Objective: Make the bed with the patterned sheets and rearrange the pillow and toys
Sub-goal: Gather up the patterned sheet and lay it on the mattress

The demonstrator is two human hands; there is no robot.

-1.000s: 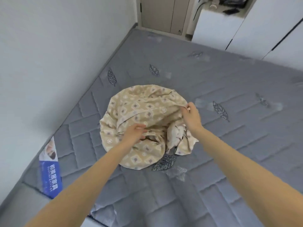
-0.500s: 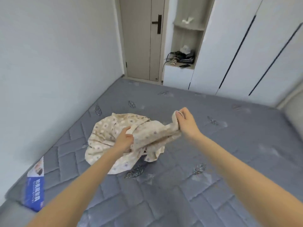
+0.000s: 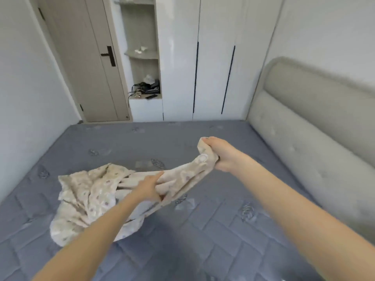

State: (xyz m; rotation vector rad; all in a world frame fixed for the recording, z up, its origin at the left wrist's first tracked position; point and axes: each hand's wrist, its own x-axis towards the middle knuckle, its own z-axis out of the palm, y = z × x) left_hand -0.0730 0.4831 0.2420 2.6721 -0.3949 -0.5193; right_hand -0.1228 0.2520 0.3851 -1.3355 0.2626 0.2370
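The patterned sheet [image 3: 87,197] lies mostly bunched on the grey quilted mattress [image 3: 223,230], at about 8 o'clock from the middle of the view. One end of it is drawn out into a taut band that rises toward 2 o'clock. The right hand [image 3: 221,154] holds that end clear of the mattress, its fingers curled tight round a wad of cloth. The left hand [image 3: 150,187] grips the band partway along, at 4 o'clock from the heap's top, with thumb and fingers wrapped round the gathered folds.

A second ago the sheet was a rounded heap with both hands close together on it. Half a second ago the right hand had only begun lifting a corner. Since then that hand has gone farther toward 3 o'clock, the band between the hands has grown longer, and the heap has been pulled out of round.

The view has also swung up: a padded headboard [image 3: 304,128] now shows at 3 o'clock. At 12 o'clock are a white wardrobe [image 3: 215,57] and at 11 o'clock a door [image 3: 85,67].
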